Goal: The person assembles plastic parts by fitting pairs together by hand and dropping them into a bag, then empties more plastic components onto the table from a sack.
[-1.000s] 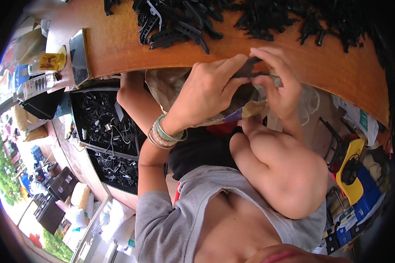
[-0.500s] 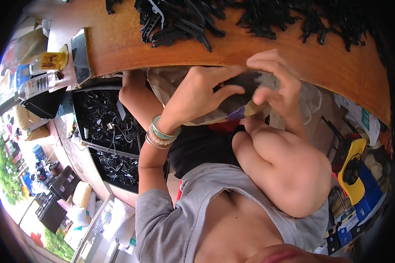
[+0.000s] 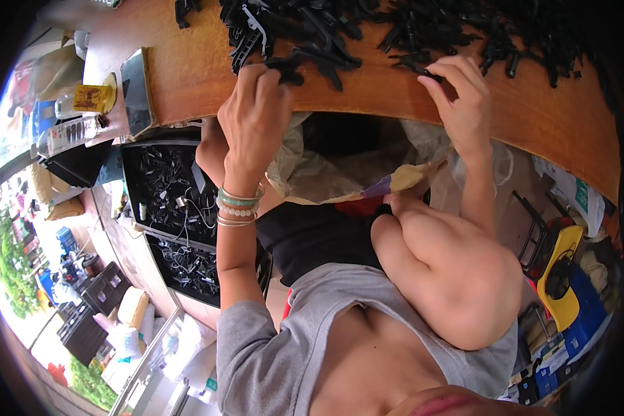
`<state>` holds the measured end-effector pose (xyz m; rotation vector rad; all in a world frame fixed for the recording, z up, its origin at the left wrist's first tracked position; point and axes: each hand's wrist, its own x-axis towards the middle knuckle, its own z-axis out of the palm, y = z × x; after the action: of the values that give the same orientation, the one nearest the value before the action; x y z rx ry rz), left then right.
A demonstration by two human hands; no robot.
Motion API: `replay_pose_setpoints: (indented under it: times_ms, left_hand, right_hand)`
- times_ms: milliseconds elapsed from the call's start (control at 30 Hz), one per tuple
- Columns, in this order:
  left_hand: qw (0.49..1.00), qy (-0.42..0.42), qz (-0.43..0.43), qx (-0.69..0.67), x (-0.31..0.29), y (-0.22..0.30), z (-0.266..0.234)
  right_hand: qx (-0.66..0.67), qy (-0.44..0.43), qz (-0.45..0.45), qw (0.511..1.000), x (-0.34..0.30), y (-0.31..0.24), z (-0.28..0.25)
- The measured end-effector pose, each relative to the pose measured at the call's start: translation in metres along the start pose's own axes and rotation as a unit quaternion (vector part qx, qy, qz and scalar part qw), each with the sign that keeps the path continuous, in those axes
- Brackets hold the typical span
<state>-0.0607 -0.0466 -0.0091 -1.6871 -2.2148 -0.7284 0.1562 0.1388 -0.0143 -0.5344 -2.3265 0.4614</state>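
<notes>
At the near edge of a pile of long black plastic parts [image 3: 319, 35], my left hand [image 3: 253, 121] has its fingers closed on one black plastic part [image 3: 289, 71]. Bracelets circle that wrist. My right hand [image 3: 464, 104] pinches a small black plastic part [image 3: 417, 61] between thumb and forefinger, beside a second pile of smaller black parts [image 3: 430, 31]. The fingers partly cover both held pieces. Below the table edge, between my two forearms, a plastic-lined bag [image 3: 333, 191] gapes above my lap; its inside is dark.
The brown wooden table [image 3: 187, 76] curves across the top. A dark flat tablet-like thing [image 3: 139, 90] and a yellow cup [image 3: 93, 98] lie at its left. Black crates [image 3: 170, 187] of small parts stand at lower left. A yellow stool-like seat [image 3: 560, 277] is at right.
Both hands have risen from over the bag to the table edge and moved apart, left hand leftward. Each has taken hold of a black part. The bag's mouth is now uncovered.
</notes>
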Motion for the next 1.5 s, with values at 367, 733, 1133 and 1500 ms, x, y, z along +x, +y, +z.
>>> replay_pose_setpoints:
  times_ms: [367,733,1133,1500]
  left_hand:
    - [0.983,0.163,-0.074,-0.036,-0.005,-0.003,0.022]
    - [0.822,-0.007,-0.278,-0.496,-0.006,0.071,-0.013]
    - [0.882,-0.122,-0.149,-0.429,-0.002,0.094,-0.022]
    - [0.917,-0.104,-0.068,-0.38,-0.002,0.089,-0.022]
  right_hand:
    - [0.348,0.007,0.3,0.888,-0.01,-0.027,0.0]
    - [0.516,-0.122,0.177,0.829,-0.009,-0.059,-0.007]
    - [0.342,-0.015,0.069,0.937,-0.017,-0.059,-0.008]
    - [0.258,-0.033,0.022,0.965,-0.015,-0.054,-0.008]
